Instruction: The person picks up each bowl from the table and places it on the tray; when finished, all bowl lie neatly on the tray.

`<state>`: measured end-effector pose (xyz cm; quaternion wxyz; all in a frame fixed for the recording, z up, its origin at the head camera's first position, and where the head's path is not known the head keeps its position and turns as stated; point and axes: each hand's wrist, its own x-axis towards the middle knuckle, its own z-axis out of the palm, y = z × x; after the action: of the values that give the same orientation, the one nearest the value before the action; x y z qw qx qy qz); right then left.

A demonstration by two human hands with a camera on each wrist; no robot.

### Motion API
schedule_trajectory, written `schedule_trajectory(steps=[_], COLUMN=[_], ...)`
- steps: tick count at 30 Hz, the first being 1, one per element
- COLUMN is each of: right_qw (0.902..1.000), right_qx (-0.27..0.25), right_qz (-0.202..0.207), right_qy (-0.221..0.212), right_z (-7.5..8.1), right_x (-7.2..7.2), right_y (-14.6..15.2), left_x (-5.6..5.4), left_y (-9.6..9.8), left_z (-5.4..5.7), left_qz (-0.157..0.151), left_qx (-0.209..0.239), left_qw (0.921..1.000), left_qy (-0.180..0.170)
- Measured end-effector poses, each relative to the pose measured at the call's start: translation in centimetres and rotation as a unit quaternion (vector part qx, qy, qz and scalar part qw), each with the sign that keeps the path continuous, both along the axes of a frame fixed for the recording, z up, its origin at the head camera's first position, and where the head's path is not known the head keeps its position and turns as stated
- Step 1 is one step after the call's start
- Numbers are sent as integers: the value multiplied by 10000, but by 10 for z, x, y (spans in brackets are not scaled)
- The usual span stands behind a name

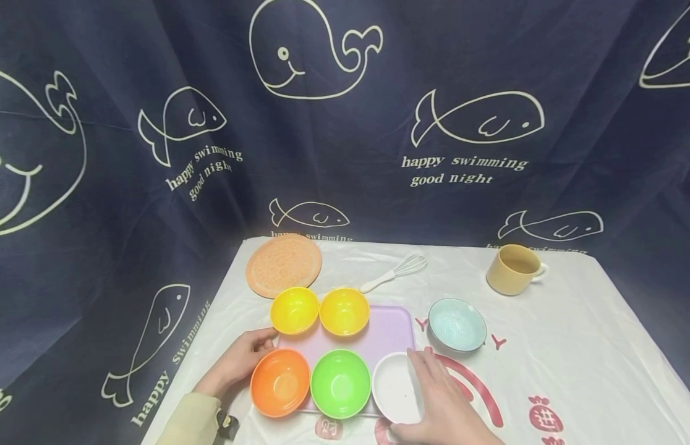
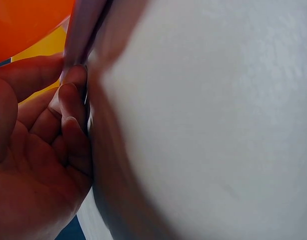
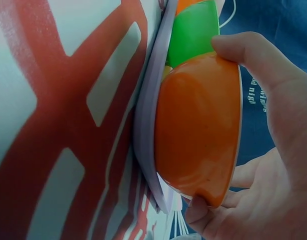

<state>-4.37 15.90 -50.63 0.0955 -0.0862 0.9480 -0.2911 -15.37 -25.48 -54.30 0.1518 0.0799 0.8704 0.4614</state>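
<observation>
My left hand [image 1: 242, 358] pinches the left edge of a lilac tray [image 1: 394, 324]; in the left wrist view its curled fingers [image 2: 73, 102] meet the tray's rim [image 2: 86, 30]. My right hand [image 1: 442, 402] grips a bowl [image 1: 397, 386], white inside and orange outside [image 3: 198, 125], at the tray's front right. The right wrist view shows the thumb on its rim and fingers round the far side. Left of it along the front stand a green bowl [image 1: 341, 383] and an orange bowl [image 1: 281, 383]. A yellow bowl [image 1: 295, 311] and a yellow-orange bowl [image 1: 345, 312] sit behind.
Behind the tray lie a round orange board [image 1: 284, 266] and a white whisk [image 1: 397, 272]. A pale blue bowl [image 1: 457, 324] stands right of the tray, and a tan mug [image 1: 513, 270] farther back. Dark curtains [image 1: 345, 154] hang behind the white-covered table [image 1: 590, 346].
</observation>
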Motion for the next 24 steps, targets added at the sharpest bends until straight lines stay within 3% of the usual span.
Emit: schedule_trajectory(steps=[12,20,24], right_qw=[9997,9894,9841], right_qx=[-213,-240,-222], right_qz=[-38,-99,-354], right_qy=[96,1429,1726], right_z=[3,18,25], right_x=[3,-10,-26], right_y=[6,37,67], left_x=[0,0,0], left_y=[-1,0,0], left_z=[-2,-1,-2], left_qz=[29,103,94], left_qx=[-97,-153,-173], left_qw=[9998,9997,9997], left_qy=[-141,-150,-136])
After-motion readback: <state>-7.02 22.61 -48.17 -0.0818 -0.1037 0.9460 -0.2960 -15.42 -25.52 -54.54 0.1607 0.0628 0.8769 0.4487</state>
